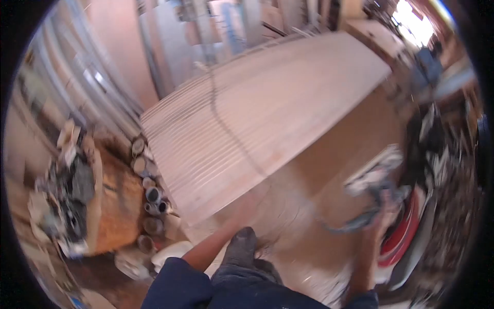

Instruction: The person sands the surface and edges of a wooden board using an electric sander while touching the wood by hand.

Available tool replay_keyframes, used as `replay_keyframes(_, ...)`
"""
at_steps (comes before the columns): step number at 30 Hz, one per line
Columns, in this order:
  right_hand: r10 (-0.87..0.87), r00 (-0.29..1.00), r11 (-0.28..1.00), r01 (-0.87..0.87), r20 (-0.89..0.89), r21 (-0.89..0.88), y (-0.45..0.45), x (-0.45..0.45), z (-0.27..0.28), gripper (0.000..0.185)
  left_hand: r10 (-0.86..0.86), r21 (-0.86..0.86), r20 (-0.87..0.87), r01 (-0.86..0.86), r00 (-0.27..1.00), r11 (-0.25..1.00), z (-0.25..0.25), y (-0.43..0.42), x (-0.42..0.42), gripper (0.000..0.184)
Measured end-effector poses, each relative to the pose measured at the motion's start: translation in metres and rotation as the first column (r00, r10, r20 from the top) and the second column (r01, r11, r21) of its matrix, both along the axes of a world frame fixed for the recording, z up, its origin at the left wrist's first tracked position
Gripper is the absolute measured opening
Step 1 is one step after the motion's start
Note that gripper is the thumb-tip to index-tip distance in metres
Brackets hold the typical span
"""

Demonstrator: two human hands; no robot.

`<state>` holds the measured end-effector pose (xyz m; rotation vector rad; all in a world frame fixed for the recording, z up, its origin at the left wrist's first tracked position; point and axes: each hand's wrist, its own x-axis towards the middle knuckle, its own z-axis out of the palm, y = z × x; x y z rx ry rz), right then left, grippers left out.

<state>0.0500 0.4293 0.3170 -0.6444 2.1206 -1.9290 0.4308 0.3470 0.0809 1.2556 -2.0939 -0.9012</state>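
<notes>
My right hand (388, 208) is closed around a blurred grey tool with a long, flat, pale base (374, 170), which looks like a sander. A grey loop, perhaps its cord, hangs to its left. My left arm reaches forward to the near edge of a large ribbed wooden panel (288, 108). My left hand (251, 203) is smeared by motion, so its fingers do not show clearly. The panel lies at a slant ahead of me, with parallel grooves along its left part. A dark line, a cord or a shadow, crosses it.
On the left stands a wooden box (121, 198) heaped with dark and pale scraps. Several cans (153, 194) line the floor beside it. Boards (121, 46) lean at the back. A red and white rounded object (404, 232) lies right, near dark debris (453, 206).
</notes>
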Motion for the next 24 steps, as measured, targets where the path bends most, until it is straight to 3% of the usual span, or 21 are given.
replay_keyframes(1, -0.087, 0.967, 0.996, 0.081, -0.239, -0.035, -0.026, -0.051, 0.041, 0.05, -0.019, -0.41, 0.287, 0.14, 0.958, 0.901, 0.043, 0.004, -0.023, 0.055)
replay_keyframes(2, -0.146, 0.877, 0.989, 0.113, -0.458, -0.098, -0.051, -0.091, 0.09, 0.055, 0.053, -0.43, 0.252, 0.062, 0.966, 0.901, 0.06, 0.002, -0.025, 0.055)
replay_keyframes(3, -0.167, 0.733, 0.986, 0.113, -0.66, -0.124, -0.069, -0.116, 0.136, 0.062, -0.024, -0.097, 0.061, 0.03, 0.998, 0.995, 0.065, 0.008, -0.026, 0.055)
replay_keyframes(4, -0.209, 0.521, 0.977, 0.134, -0.827, -0.163, -0.087, -0.14, 0.183, 0.07, -0.039, 0.233, -0.163, 0.077, 0.986, 0.969, 0.07, 0.008, -0.036, 0.054)
replay_keyframes(5, -0.264, 0.284, 0.961, 0.162, -0.922, -0.225, -0.106, -0.165, 0.23, 0.078, 0.013, 0.222, -0.193, 0.031, 0.981, 0.974, 0.089, -0.001, -0.043, 0.054)
replay_keyframes(7, -0.39, -0.01, 0.898, 0.218, -0.921, -0.383, -0.145, -0.211, 0.297, 0.079, 0.016, 0.492, -0.219, 0.097, 0.976, 0.865, 0.125, -0.021, -0.051, 0.055)
replay_keyframes(9, -0.258, -0.235, 0.963, 0.015, -0.937, -0.269, -0.175, -0.217, 0.33, 0.081, -0.075, 0.205, -0.224, 0.122, 0.972, 0.971, 0.096, -0.043, -0.1, 0.062)
replay_keyframes(10, -0.204, -0.317, 0.979, -0.05, -0.926, -0.199, -0.192, -0.201, 0.339, 0.082, -0.079, 0.295, -0.448, 0.231, 0.891, 0.927, 0.136, -0.055, -0.105, 0.067)
replay_keyframes(11, -0.051, -0.328, 0.984, -0.176, -0.943, 0.008, -0.209, -0.142, 0.326, 0.089, -0.038, 0.341, -0.648, 0.335, 0.76, 0.878, 0.188, -0.073, -0.105, 0.073)
replay_keyframes(13, 0.168, -0.415, 0.85, -0.398, -0.894, 0.344, -0.248, -0.044, 0.282, 0.094, 0.05, 0.24, -0.861, 0.317, 0.506, 0.917, 0.236, -0.095, -0.13, 0.086)
replay_keyframes(14, 0.265, -0.463, 0.75, -0.453, -0.846, 0.482, -0.263, -0.009, 0.255, 0.086, 0.085, 0.249, -0.866, 0.278, 0.492, 0.928, 0.245, -0.103, -0.149, 0.086)
replay_keyframes(16, 0.403, -0.558, 0.481, -0.545, -0.725, 0.687, -0.301, 0.054, 0.195, 0.071, 0.301, 0.304, -0.952, 0.071, 0.047, 0.95, 0.259, -0.128, -0.171, 0.097)
replay_keyframes(17, 0.485, -0.545, 0.399, -0.558, -0.684, 0.728, -0.316, 0.073, 0.157, 0.064, 0.309, 0.309, -0.951, 0.014, 0.017, 0.951, 0.263, -0.137, -0.169, 0.097)
replay_keyframes(19, 0.524, -0.613, 0.062, -0.665, -0.592, 0.744, -0.341, 0.107, 0.088, 0.043, 0.381, 0.432, -0.886, -0.172, -0.265, 0.885, 0.262, -0.148, -0.167, 0.086)
replay_keyframes(20, 0.572, -0.586, -0.059, -0.727, -0.574, 0.684, -0.348, 0.118, 0.045, 0.043, 0.369, 0.444, -0.88, -0.245, -0.298, 0.862, 0.25, -0.152, -0.166, 0.086)
replay_keyframes(21, 0.487, -0.678, -0.067, -0.658, -0.551, 0.75, -0.356, 0.128, 0.016, 0.049, 0.548, 0.662, -0.744, -0.316, -0.382, 0.679, 0.23, -0.155, -0.165, 0.077)
replay_keyframes(22, 0.477, -0.689, -0.11, -0.662, -0.545, 0.741, -0.351, 0.138, -0.01, 0.053, 0.666, 0.83, -0.557, -0.345, -0.496, 0.438, 0.226, -0.151, -0.156, 0.067)
replay_keyframes(23, 0.472, -0.701, -0.151, -0.662, -0.534, 0.734, -0.339, 0.148, -0.027, 0.058, 0.649, 0.898, -0.432, -0.23, -0.627, 0.376, 0.227, -0.144, -0.146, 0.055)
replay_keyframes(24, 0.426, -0.74, -0.239, -0.647, -0.52, 0.724, -0.345, 0.145, -0.029, 0.058, 0.604, 0.91, -0.411, -0.265, -0.683, 0.319, 0.23, -0.155, -0.161, 0.055)
